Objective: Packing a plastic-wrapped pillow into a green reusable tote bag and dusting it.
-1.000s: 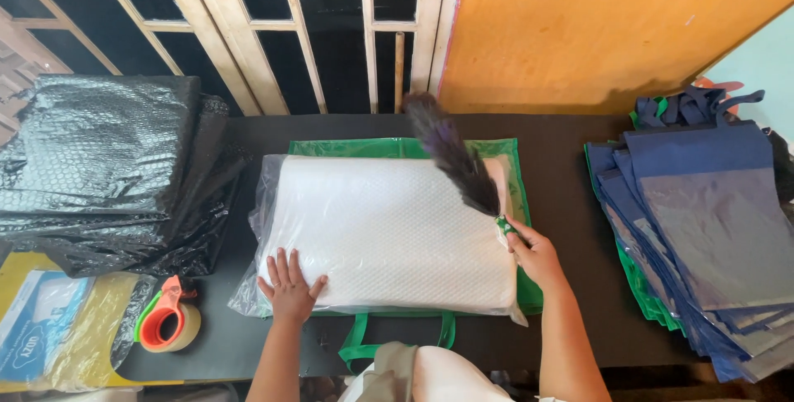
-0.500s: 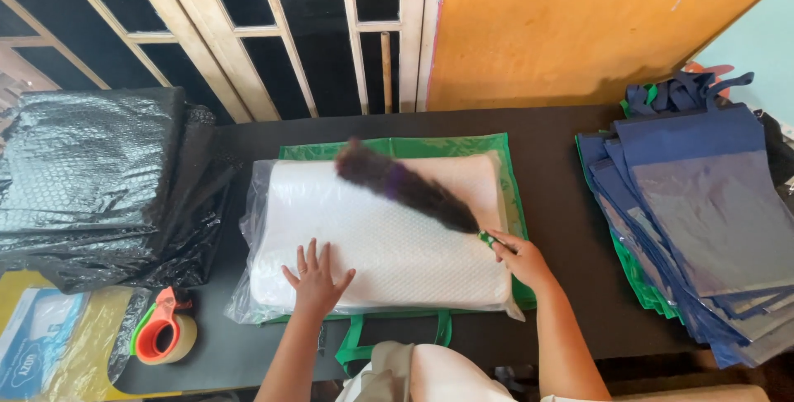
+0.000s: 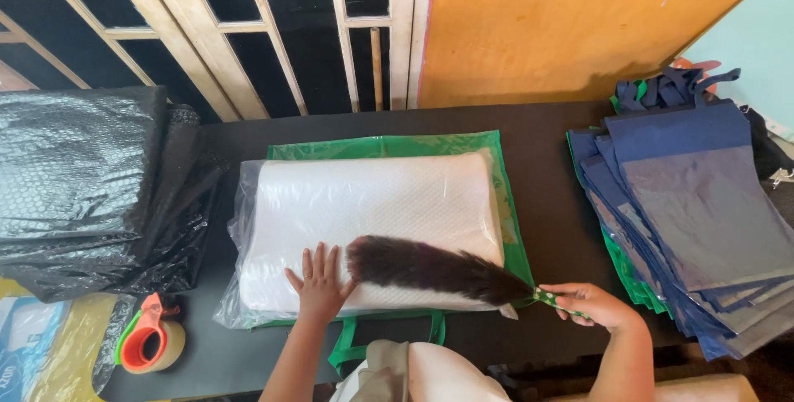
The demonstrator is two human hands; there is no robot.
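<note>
Dark, purplish-black feathers make up the duster, which lies across the near edge of a white pillow sealed in clear plastic wrap. Its brush head points toward the left, and its green patterned handle sticks out past the pillow's right end. The right hand has its fingers closed around that handle, just off the pillow's near right corner. The left hand lies flat on the pillow with its fingers spread and gripping nothing; its thumb side is just beside the tip of the feathers, and whether it touches them cannot be told.

Beneath the pillow sits a green bag with a clear front, its rim showing along the far side and right, and its green strap handles hanging over the near edge of the black table. To the right, a stack of navy blue bags is fanned out, with green ones under it. To the left lies a heap of black bubble wrap, and near its front corner a tape dispenser with an orange and green frame. Behind the table stand a wooden lattice and an orange board.
</note>
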